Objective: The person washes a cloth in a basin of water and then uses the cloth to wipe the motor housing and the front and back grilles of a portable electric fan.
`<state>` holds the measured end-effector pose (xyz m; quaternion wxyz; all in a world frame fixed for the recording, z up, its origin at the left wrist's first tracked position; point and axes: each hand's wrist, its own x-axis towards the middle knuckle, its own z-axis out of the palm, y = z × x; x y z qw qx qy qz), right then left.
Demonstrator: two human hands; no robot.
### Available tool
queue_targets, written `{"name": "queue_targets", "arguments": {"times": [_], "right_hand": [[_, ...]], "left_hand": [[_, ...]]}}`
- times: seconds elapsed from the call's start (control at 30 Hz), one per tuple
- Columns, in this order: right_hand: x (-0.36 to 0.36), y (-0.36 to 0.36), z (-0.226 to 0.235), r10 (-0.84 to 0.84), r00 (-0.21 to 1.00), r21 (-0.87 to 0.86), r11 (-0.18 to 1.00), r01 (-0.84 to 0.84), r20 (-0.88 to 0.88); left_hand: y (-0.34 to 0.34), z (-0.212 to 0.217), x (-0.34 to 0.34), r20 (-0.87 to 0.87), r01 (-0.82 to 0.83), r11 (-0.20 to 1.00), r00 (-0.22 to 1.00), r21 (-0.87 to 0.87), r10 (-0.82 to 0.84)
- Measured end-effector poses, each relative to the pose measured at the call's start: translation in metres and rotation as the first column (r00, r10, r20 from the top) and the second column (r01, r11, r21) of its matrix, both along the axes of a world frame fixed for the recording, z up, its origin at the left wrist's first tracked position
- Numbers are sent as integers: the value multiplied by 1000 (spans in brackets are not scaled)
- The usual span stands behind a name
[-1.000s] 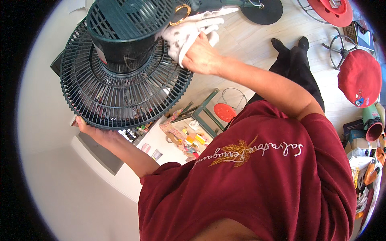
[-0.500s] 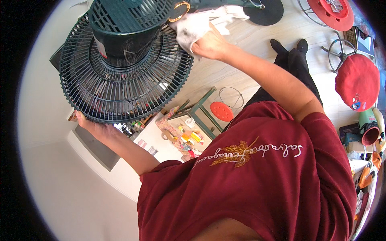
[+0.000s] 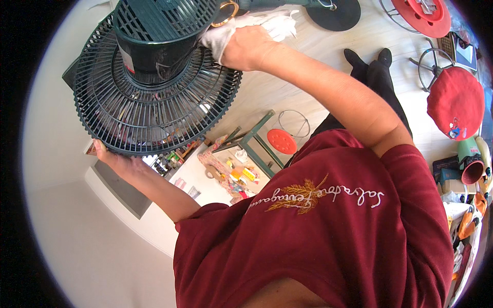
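Dark green fan (image 3: 110,110) upper left, wire guard below, slotted motor housing (image 3: 159,64) at top. Left hand (image 3: 123,164) touches lower edge of guard, one digit up along the rim; other fingers mostly hidden, can't tell how far closed. Right hand (image 3: 249,47) closed around bunched white cloth (image 3: 267,24), cloth at right side of housing, loose end trailing right. Gold-coloured ring (image 3: 236,13) just above cloth. Black round base (image 3: 334,15) over pale floor (image 3: 313,61); red-covered stool (image 3: 454,100) far right.
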<state>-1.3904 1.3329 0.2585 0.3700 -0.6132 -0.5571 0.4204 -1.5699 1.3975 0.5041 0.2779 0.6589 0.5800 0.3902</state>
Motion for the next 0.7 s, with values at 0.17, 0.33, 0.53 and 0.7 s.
{"name": "queue_targets", "arguments": {"times": [0.17, 0.33, 0.53, 0.7], "right_hand": [[13, -21, -16, -107, 993, 54, 993, 110, -49], [0, -16, -21, -100, 976, 196, 971, 138, -193], [4, 3, -30, -6, 964, 180, 982, 55, -266], [12, -7, -47, -16, 970, 236, 969, 76, -244]], "left_hand": [[1, 4, 1, 34, -1, 1000, 999, -22, 2], [-8, -2, 8, 19, 28, 1000, 999, -11, -28], [-3, 1, 6, 13, 44, 998, 999, -43, -43], [-4, 0, 7, 29, 49, 998, 998, -36, -48]]}}
